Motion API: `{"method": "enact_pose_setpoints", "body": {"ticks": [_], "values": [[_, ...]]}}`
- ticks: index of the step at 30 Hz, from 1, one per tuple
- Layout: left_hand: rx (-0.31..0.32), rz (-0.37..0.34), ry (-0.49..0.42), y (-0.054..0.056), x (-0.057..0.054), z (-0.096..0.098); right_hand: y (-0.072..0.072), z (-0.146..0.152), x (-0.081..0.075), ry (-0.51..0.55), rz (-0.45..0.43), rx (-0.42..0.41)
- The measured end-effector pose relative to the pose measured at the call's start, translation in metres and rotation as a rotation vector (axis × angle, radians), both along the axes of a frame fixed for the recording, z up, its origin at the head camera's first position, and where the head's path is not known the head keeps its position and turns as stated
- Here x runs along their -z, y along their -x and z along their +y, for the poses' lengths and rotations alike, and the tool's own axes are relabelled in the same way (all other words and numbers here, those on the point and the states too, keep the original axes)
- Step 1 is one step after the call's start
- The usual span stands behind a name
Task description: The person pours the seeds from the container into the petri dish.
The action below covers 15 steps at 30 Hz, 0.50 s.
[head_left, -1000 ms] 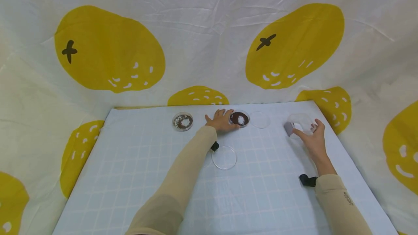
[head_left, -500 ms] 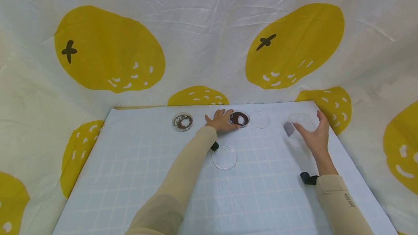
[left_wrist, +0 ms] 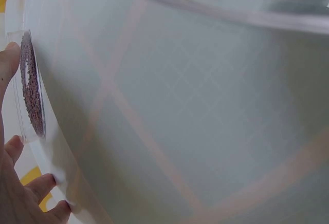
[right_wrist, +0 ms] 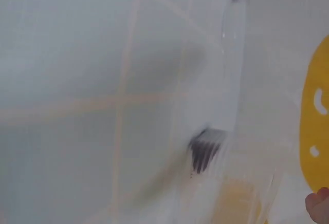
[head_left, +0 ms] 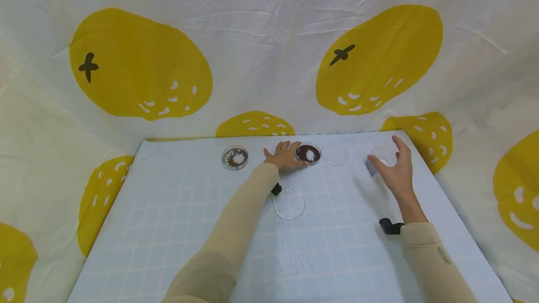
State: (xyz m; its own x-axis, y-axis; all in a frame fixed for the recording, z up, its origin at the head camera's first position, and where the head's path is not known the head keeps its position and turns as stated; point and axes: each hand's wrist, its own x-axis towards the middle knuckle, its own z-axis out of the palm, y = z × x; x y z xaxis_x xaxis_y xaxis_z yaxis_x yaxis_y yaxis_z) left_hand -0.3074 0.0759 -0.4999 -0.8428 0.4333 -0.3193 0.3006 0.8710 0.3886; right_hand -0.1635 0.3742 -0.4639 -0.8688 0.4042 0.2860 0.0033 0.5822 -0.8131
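My left hand (head_left: pixel 285 157) holds a petri dish (head_left: pixel 308 153) at the back of the table, thumb and a fingertip at opposite sides of its rim. Dark brown grains fill the dish, with a white patch on top. In the left wrist view the dish (left_wrist: pixel 32 88) appears edge-on between thumb and finger. To the right, my right hand (head_left: pixel 396 172) hovers, thumb and fingers spread and holding nothing. Behind it stands a clear plastic container (head_left: pixel 385 154), partly hidden by the hand. A dark striped piece (right_wrist: pixel 205 151) shows at the container's side.
A second petri dish (head_left: pixel 235 157) with brown and white contents stands left of my left hand. One clear round lid (head_left: pixel 335 155) lies right of the held dish; another (head_left: pixel 288 204) lies nearer, beside a third ring partly under the left sleeve. A patterned curtain (head_left: pixel 261 60) rises behind the table.
My right hand has drawn off the clear container and shifted left, its fingers now apart from it. The left hand and the dish have stayed put.
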Motion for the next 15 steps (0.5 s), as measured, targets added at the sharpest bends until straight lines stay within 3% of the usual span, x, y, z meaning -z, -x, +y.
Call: {"method": "enact_pose_setpoints", "body": {"ticks": [7, 15], "values": [[0.001, 0.004, 0.001, 0.001, 0.004, 0.000, 0.009, -0.018, 0.005, -0.003, 0.015, -0.066], [0.008, 0.011, 0.002, -0.001, -0.001, -0.001, 0.023, -0.031, 0.013, -0.018, 0.048, -0.180]]}}
